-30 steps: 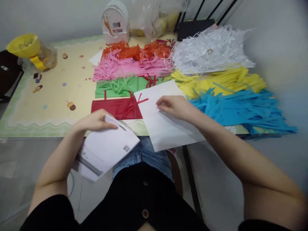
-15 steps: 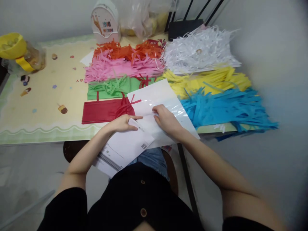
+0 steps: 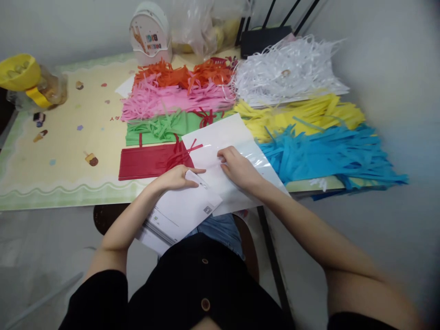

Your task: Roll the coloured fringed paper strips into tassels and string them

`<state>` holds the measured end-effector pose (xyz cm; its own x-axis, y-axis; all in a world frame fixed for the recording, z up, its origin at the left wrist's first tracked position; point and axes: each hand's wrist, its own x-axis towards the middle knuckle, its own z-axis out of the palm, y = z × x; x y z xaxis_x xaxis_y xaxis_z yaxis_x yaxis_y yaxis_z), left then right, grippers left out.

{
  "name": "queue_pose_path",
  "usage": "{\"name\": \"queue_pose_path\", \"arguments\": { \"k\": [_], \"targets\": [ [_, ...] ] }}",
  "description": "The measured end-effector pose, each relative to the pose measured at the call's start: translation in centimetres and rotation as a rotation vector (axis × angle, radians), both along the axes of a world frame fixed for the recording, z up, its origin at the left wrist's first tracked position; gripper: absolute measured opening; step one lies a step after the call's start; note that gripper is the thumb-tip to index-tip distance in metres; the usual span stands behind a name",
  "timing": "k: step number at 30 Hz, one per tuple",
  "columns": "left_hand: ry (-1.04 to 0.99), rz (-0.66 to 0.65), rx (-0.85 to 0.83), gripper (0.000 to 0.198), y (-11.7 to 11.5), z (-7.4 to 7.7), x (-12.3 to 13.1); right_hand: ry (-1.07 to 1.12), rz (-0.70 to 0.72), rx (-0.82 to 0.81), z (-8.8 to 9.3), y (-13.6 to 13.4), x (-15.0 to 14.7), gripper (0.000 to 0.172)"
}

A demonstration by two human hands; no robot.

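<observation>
My left hand (image 3: 182, 178) pinches the upper corner of some white printed papers (image 3: 185, 206), its index finger stretched out over them. The papers slant down towards my lap, and grey bars and small print show on them. A glossy white sheet or sleeve (image 3: 237, 133) lies tilted at the table's front edge, partly under the papers. My right hand (image 3: 239, 169) rests on this glossy sheet with fingers and thumb curled together; what is between the fingertips I cannot make out. Close to my left hand lies a dark red strip bundle (image 3: 147, 161) with loose ribbons touching the sheet.
Behind the sheet are green (image 3: 151, 128), pink (image 3: 178, 96) and orange strip bundles (image 3: 182, 73). On the right lie blue (image 3: 326, 158), yellow (image 3: 309, 114) and white strips (image 3: 285, 68). A black router (image 3: 264, 40), a white holder (image 3: 150, 34) and a yellow-topped jar (image 3: 51, 87) stand farther back.
The view has shifted slightly, so everything sits a little lower and to the right. Both hands keep nearly the same hold and place on the papers and sheet.
</observation>
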<state>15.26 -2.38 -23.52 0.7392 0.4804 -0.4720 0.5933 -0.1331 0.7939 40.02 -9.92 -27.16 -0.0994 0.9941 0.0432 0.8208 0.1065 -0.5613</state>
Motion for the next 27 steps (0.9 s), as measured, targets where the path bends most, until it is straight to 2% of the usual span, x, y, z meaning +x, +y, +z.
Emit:
{"name": "queue_pose_path", "arguments": {
  "k": [8,13,19,23,27],
  "targets": [
    [-0.037,0.005,0.002,0.074,0.07,-0.56,-0.07,0.023,0.020,0.018,0.12,0.23,0.38,0.032],
    [-0.040,0.009,0.005,0.074,0.03,-0.75,-0.11,-0.018,0.068,-0.029,0.04,0.38,0.57,0.038],
    [-0.030,0.015,0.000,0.076,0.05,-0.84,-0.07,-0.127,0.073,-0.033,0.76,0.36,0.03,0.042],
    [-0.031,0.015,0.001,0.076,0.06,-0.74,0.02,-0.116,0.082,-0.007,0.94,0.13,0.00,0.048],
    [-0.038,0.013,0.004,0.075,0.02,-0.58,0.09,-0.077,0.097,0.001,0.74,0.17,0.25,0.046]
  ]
}}
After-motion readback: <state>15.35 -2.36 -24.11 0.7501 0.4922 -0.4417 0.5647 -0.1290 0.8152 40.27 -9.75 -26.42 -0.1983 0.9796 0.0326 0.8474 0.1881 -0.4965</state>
